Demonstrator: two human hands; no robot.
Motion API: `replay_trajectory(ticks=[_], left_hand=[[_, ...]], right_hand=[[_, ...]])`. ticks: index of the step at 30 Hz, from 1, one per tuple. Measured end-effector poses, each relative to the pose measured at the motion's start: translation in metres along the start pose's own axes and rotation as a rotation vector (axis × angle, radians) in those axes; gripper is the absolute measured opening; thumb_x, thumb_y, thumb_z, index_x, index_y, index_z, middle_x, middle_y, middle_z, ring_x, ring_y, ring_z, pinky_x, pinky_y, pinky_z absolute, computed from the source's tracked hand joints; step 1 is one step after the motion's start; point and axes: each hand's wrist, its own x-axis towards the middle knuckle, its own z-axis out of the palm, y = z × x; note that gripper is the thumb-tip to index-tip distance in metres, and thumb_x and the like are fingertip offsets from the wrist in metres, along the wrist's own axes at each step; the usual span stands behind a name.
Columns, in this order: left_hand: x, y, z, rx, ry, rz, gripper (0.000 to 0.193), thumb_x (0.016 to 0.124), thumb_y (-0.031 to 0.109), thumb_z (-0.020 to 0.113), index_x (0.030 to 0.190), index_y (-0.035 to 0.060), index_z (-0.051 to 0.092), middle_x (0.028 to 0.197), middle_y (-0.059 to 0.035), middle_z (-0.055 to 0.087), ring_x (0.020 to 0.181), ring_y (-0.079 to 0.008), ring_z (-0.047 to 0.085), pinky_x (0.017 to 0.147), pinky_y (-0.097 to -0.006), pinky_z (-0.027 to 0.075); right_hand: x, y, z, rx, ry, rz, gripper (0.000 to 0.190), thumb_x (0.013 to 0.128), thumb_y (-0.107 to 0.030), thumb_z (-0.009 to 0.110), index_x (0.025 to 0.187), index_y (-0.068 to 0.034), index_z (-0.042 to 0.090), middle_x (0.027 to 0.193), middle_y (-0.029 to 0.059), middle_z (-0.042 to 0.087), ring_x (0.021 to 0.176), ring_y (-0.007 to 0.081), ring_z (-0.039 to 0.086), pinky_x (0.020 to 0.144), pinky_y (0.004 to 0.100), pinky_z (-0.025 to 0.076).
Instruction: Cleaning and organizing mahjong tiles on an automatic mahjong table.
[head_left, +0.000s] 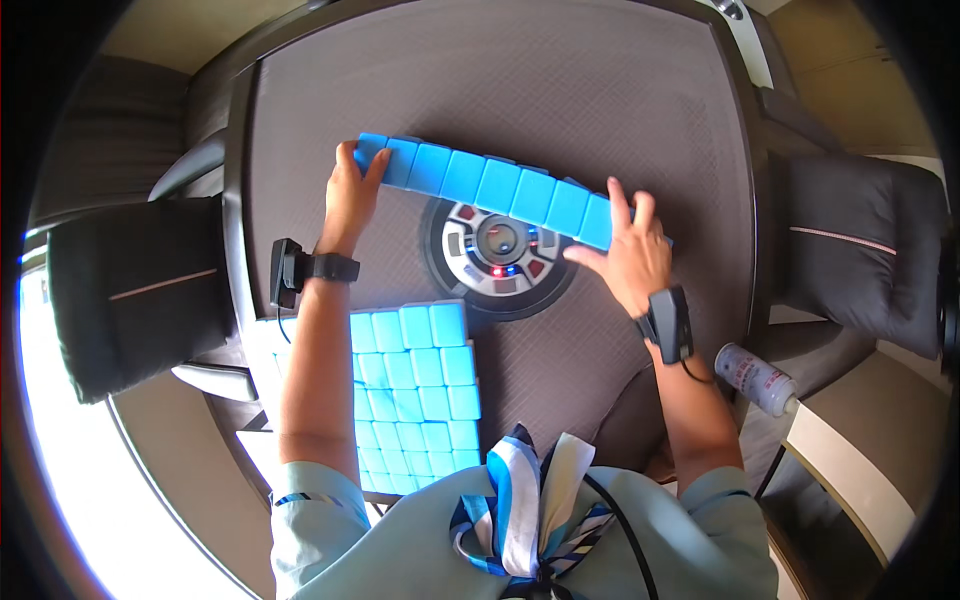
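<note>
A long row of blue-backed mahjong tiles (481, 180) spans the space between my two hands, sloping down to the right. My left hand (352, 187) grips its left end, thumb on the near face and fingers round the end. Against the right end is my right hand (636, 251), fingers over the end tile and thumb spread at the lower edge. More tiles show behind the row's top edge. The row partly covers the round centre console (501, 281) of the mahjong table. A larger block of blue tiles (420, 375) lies near me, partly behind my left forearm.
The brown patterned tabletop (487, 82) has a raised dark rim. Dark padded chairs stand at the left (142, 292) and right (862, 247). A spray can (756, 379) is beside a white-edged side table (847, 465) at the lower right. Both wrists wear strapped black devices with cables.
</note>
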Motion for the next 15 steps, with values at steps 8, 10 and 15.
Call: replay_trajectory(ticks=[8, 10, 15], left_hand=[[-0.038, -0.053, -0.076, 0.565, -0.282, 0.342, 0.047, 0.099, 0.020, 0.046, 0.144, 0.0339, 0.042, 0.148, -0.0161, 0.035, 0.131, -0.0482, 0.032, 0.105, -0.0575, 0.039], [-0.068, -0.086, -0.106, 0.509, -0.237, 0.252, 0.049, 0.098, 0.019, 0.045, 0.144, 0.0352, 0.042, 0.145, -0.0183, 0.033, 0.131, -0.0491, 0.029, 0.108, -0.0588, 0.031], [-0.136, -0.136, -0.174, 0.516, -0.325, 0.169, 0.046, 0.100, 0.036, 0.043, 0.146, 0.0300, 0.040, 0.146, -0.0225, 0.029, 0.129, -0.0477, 0.029, 0.108, -0.0605, 0.031]], right_hand=[[0.012, -0.091, 0.036, -0.155, -0.008, -0.180, 0.080, 0.077, -0.058, 0.071, 0.145, -0.029, 0.040, 0.118, 0.0118, 0.046, 0.088, 0.0335, 0.055, 0.073, 0.0414, 0.052], [-0.005, -0.127, 0.046, -0.031, -0.062, -0.227, 0.077, 0.077, -0.059, 0.070, 0.143, -0.028, 0.044, 0.119, 0.0126, 0.048, 0.092, 0.0356, 0.054, 0.073, 0.0438, 0.051], [-0.044, -0.190, 0.074, 0.062, -0.025, -0.293, 0.076, 0.082, -0.071, 0.055, 0.144, -0.026, 0.045, 0.126, 0.0142, 0.047, 0.097, 0.0398, 0.049, 0.076, 0.0499, 0.048]])
